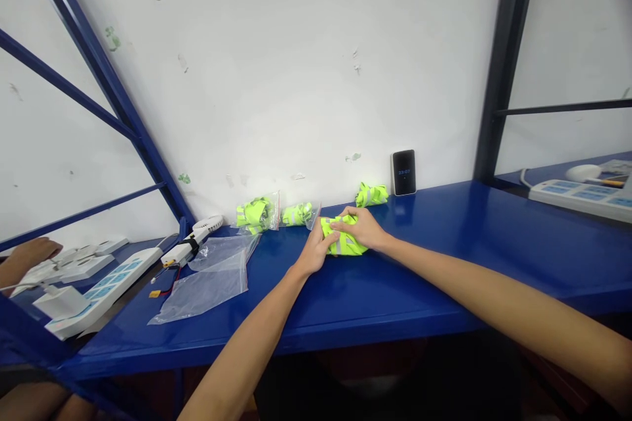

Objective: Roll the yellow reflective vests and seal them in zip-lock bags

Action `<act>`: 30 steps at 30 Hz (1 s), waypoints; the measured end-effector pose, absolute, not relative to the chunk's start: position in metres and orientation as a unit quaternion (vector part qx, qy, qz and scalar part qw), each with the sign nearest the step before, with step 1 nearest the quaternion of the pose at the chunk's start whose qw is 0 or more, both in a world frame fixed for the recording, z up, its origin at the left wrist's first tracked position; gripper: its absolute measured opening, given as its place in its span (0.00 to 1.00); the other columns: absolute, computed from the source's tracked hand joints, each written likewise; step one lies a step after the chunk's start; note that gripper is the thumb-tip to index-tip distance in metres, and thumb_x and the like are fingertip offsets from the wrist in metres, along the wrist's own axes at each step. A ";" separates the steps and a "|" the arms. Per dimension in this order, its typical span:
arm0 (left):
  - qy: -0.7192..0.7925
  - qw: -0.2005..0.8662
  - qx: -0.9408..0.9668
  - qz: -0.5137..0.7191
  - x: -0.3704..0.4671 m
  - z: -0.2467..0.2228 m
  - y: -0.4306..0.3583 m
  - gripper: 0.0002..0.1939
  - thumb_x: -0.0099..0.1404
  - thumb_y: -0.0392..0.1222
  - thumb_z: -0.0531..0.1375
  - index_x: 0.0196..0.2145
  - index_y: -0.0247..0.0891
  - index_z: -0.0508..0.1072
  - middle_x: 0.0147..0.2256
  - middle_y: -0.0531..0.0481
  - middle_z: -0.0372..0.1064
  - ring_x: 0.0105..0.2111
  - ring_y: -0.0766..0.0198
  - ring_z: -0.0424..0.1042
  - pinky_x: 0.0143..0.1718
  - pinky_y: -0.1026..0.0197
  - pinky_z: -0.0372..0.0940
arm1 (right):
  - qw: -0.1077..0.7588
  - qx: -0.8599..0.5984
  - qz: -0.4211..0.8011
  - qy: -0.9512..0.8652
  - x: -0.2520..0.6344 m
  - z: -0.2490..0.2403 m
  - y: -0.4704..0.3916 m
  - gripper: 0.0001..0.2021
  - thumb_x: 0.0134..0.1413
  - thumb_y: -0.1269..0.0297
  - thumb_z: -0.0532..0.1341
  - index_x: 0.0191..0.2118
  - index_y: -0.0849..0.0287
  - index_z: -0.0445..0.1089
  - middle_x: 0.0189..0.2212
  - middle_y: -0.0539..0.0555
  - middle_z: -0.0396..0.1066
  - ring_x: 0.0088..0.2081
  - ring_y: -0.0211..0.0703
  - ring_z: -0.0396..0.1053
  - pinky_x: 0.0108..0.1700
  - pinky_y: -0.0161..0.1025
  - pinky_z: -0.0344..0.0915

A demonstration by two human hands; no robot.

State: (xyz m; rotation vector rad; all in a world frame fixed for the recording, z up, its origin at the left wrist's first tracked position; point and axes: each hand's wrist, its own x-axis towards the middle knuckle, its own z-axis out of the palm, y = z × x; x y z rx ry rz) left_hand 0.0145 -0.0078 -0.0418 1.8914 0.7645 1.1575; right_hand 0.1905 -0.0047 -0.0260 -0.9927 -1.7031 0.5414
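Observation:
A neon yellow reflective vest (pixel 348 245), bunched into a compact bundle with grey strips, sits between my two hands just above or on the blue table. My left hand (pixel 315 247) grips its left side, thumb on top. Over its upper right part, my right hand (pixel 363 227) is closed with the fingers pressing into the fabric. Behind them, against the wall, lies another rolled yellow vest (pixel 371 195) without a visible bag. To the left are a bagged yellow vest (pixel 255 214) and a second bagged roll (pixel 297 214).
Flat clear plastic bags (pixel 207 286) lie on the blue table (pixel 444 263) at left, near a white handheld fan (pixel 192 241) and wires. A black-faced clock (pixel 403 172) stands by the wall. Power strips (pixel 106 289) and another person's hand (pixel 37 250) are at far left.

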 end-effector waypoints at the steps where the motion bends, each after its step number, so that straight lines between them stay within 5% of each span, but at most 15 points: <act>1: 0.296 0.362 0.766 0.441 0.013 -0.040 -0.009 0.17 0.64 0.51 0.59 0.46 0.38 0.65 0.42 0.48 0.67 0.43 0.57 0.67 0.45 0.55 0.64 | 0.523 -0.414 0.247 -0.703 0.191 -0.026 -0.005 0.19 0.43 0.46 0.66 0.27 0.60 0.69 0.24 0.49 0.67 0.28 0.41 0.63 0.31 0.37 0.57; 6: 0.310 0.293 0.795 0.432 0.012 -0.037 -0.010 0.15 0.68 0.49 0.53 0.47 0.37 0.65 0.45 0.46 0.67 0.46 0.56 0.66 0.51 0.53 0.60 | 0.535 -0.425 0.298 -0.666 0.187 -0.027 -0.006 0.23 0.48 0.41 0.62 0.23 0.59 0.65 0.20 0.48 0.63 0.25 0.39 0.60 0.28 0.36 0.55; 12: 0.319 0.289 0.771 0.469 0.018 -0.042 -0.008 0.15 0.66 0.50 0.55 0.45 0.38 0.68 0.39 0.47 0.70 0.45 0.55 0.68 0.50 0.53 0.63 | 0.568 -0.453 0.278 -0.628 0.189 -0.033 0.002 0.27 0.59 0.42 0.48 0.30 0.59 0.72 0.30 0.53 0.73 0.37 0.49 0.69 0.41 0.41 0.62; 20: 0.359 0.297 0.732 0.497 0.019 -0.043 -0.006 0.17 0.68 0.52 0.53 0.47 0.38 0.64 0.43 0.46 0.69 0.43 0.58 0.69 0.48 0.54 0.63 | 0.521 -0.343 0.404 -0.669 0.194 -0.025 -0.008 0.16 0.49 0.51 0.63 0.37 0.58 0.73 0.36 0.52 0.74 0.40 0.48 0.70 0.42 0.40 0.65; 26: 0.365 0.270 0.737 0.501 0.026 -0.039 -0.020 0.20 0.70 0.56 0.49 0.49 0.37 0.62 0.41 0.44 0.70 0.41 0.57 0.70 0.47 0.53 0.63 | 0.566 -0.389 0.279 -0.671 0.182 -0.024 -0.015 0.17 0.48 0.49 0.63 0.34 0.59 0.74 0.32 0.51 0.74 0.38 0.49 0.70 0.42 0.40 0.64; 30: 0.361 0.185 0.836 0.371 -0.010 -0.016 -0.040 0.24 0.69 0.55 0.50 0.56 0.39 0.63 0.50 0.40 0.67 0.52 0.52 0.66 0.54 0.50 0.60 | 0.531 -0.395 0.237 -0.712 0.187 -0.021 -0.014 0.16 0.51 0.50 0.61 0.33 0.59 0.75 0.30 0.51 0.74 0.36 0.50 0.70 0.39 0.41 0.63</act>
